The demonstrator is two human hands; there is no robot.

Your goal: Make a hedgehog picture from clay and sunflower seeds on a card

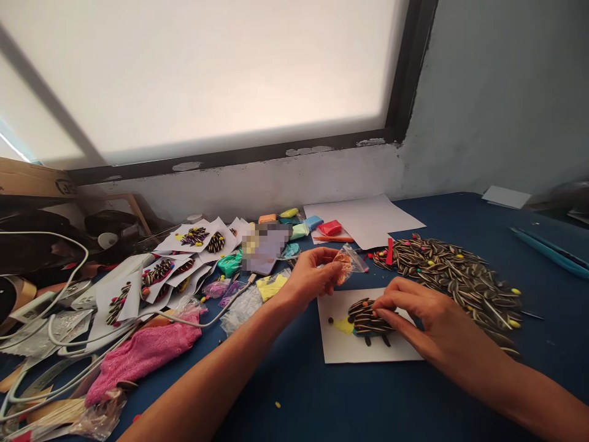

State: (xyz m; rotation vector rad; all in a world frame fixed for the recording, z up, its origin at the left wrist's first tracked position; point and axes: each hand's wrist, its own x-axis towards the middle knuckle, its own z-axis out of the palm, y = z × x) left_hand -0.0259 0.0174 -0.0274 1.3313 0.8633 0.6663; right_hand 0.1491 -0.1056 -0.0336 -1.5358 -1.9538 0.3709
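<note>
On a white card (335, 350) lies a hedgehog figure (363, 319) made of striped sunflower seeds, with a yellow snout, dark feet and a small orange dot on its back. My right hand (423, 313) reaches over the card, thumb and forefinger pinched at the hedgehog's back. Whatever sits between those fingertips is hidden. Above the card, my left hand (317, 270) is closed on a small clear plastic bag (352, 261) with orange material, apparently clay, inside.
A heap of sunflower seeds (451, 276) with coloured bits spreads at the right. Finished seed pictures (159, 273), clay packs (330, 228), a pink cloth (147, 350) and white cables (59, 344) crowd the left and back. A blue tool (552, 253) lies far right.
</note>
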